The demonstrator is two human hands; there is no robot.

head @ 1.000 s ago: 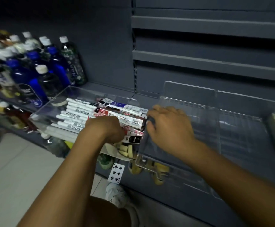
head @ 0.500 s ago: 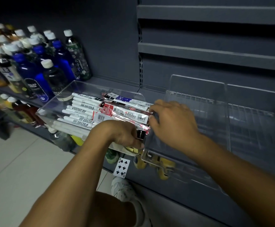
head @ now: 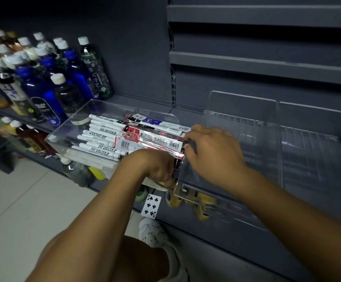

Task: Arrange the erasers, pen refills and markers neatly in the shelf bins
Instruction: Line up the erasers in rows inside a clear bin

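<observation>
On the shelf, the left clear bin (head: 68, 135) has white markers (head: 100, 137) in rows, with the pen refill packs (head: 151, 139) heaped askew beside them. Sorting looks roughly midway; the right clear bin (head: 246, 123) likely awaits stock, and I see no erasers plainly. The left hand (head: 157, 167), knuckles up, curls round the packs' near ends. The right hand (head: 212, 147) pinches their far ends at the bin wall.

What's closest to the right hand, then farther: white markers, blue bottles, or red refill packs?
1. Red refill packs, at the right hand's fingertips.
2. White markers, left in the same bin.
3. Blue bottles, far back left.
</observation>
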